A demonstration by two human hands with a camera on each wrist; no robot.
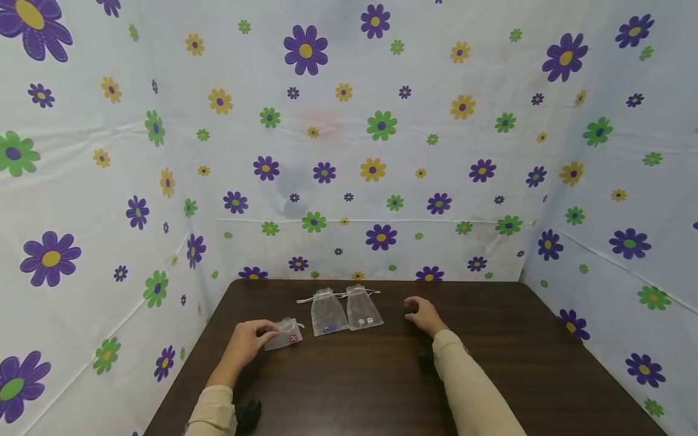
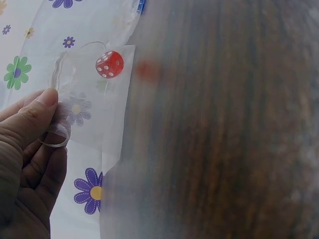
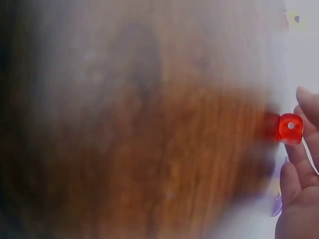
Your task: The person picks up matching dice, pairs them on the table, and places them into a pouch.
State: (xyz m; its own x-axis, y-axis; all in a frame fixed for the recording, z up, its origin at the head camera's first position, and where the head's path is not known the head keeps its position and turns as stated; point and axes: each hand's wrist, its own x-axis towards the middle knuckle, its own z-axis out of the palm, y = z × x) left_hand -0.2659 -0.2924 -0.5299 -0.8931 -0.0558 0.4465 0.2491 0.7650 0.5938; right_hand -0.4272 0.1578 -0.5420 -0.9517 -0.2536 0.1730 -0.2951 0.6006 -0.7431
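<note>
My left hand (image 1: 248,339) pinches a small sheer white drawstring pouch (image 1: 280,340) near its gathered end, thumb on the near side. A red die with white pips (image 2: 109,64) shows through the mesh, and a drawstring loop (image 2: 55,144) hangs by the fingers. My right hand (image 1: 426,316) is low over the table at the right, fingers bent with a gap to the thumb. In the right wrist view, a red die (image 3: 290,128) stands right at its fingers (image 3: 299,159), its reflection beside it on the tabletop; whether they touch it I cannot tell.
Two more sheer pouches lie flat near the back middle: one with blue dice (image 1: 329,312), the other with white dice (image 1: 364,307). Their white cords (image 1: 305,300) trail sideways. The dark wooden table (image 1: 349,387) meets flower-print cloth (image 1: 349,151) on three sides.
</note>
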